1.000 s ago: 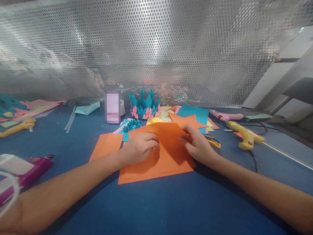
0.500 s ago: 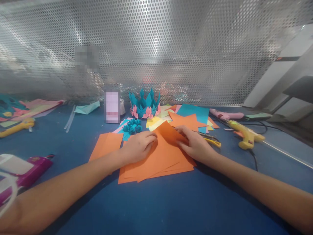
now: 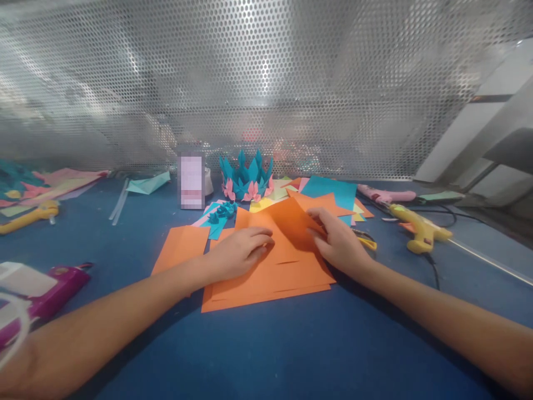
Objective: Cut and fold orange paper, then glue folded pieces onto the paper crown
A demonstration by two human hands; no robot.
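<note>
Orange paper sheets (image 3: 266, 280) lie in a loose stack in front of me. A top orange sheet (image 3: 287, 222) bends upward at its far right part. On that side my right hand (image 3: 343, 244) pinches its edge between thumb and fingers. My left hand (image 3: 239, 253) rests on the sheet's left part, its fingers bent and close together over the paper; the thumb's grip is partly hidden. Another orange piece (image 3: 179, 247) lies left of the stack, beside my left wrist. Yellow-handled scissors (image 3: 366, 241) show partly behind my right hand.
Behind the stack stand a teal paper crown (image 3: 247, 175) with pink flowers, a teal folded-paper piece (image 3: 222, 214) and a pale upright box (image 3: 191, 180). A yellow glue gun (image 3: 420, 228) and a pink glue gun (image 3: 385, 195) lie right. A magenta device (image 3: 69, 286) sits left.
The top orange sheet has shifted and turned, its corner now lifted and bent further right. My right hand has moved slightly right with its edge; my left hand has barely moved.
</note>
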